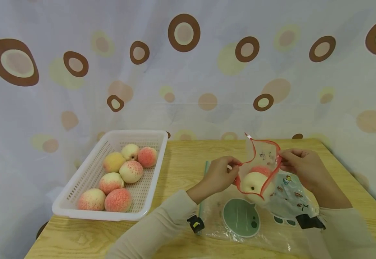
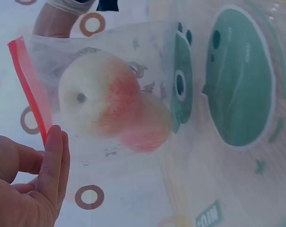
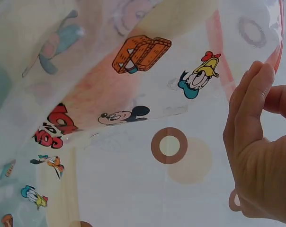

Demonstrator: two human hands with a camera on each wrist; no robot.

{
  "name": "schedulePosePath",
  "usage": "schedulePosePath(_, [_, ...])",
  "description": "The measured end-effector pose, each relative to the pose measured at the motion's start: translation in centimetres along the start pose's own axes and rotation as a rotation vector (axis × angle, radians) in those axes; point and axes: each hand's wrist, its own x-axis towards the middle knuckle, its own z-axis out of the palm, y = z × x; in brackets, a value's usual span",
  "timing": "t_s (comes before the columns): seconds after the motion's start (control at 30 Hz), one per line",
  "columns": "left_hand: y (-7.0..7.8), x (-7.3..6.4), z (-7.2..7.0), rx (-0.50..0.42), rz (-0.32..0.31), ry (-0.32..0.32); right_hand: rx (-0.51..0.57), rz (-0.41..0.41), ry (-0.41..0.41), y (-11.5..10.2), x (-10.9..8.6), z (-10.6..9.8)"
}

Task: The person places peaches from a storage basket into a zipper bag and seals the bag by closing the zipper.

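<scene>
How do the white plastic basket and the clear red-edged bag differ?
The white plastic basket stands unheld; the left hand and right hand hold the clear red-edged bag. The basket shows seven round peaches, the bag two. The basket looks rigid, the bag flexible. Both are open.

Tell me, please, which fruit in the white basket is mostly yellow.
The yellow fruit, just left of the pale one farthest back in the basket; the others look cream, pink or red.

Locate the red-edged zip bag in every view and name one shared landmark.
Head: red-edged zip bag right of centre, between left hand and right hand.
Left wrist: upper left to centre, peaches showing through.
Right wrist: upper part, reaching the right border.
Shared landmark: brown-ringed backdrop.
</scene>
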Motion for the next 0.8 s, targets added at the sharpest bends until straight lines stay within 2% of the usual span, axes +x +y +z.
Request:
schedulePosePath(0.2, [1.2,0.3,0.1,-0.088,0.034,0.041,0.111,-0.072,-0.008,-1.4,-0.7,-1.0])
schedulePosePath(0.37, [1.5,0.3,0.3,-0.135,0.043,0.062,0.153,-0.154,0.012,-2.7,-1.1,-1.4])
schedulePosePath(0.63, [1.0,0.2,-0.1,-0.19,0.049,0.079,0.161,-0.209,0.028,-4.7,-1.2,-1.2])
schedulePosePath(0.8, [0.1,-0.1,-0.5,-0.153,0.042,0.125,0.168,-0.21,-0.004,-4.5,-0.7,0.0])
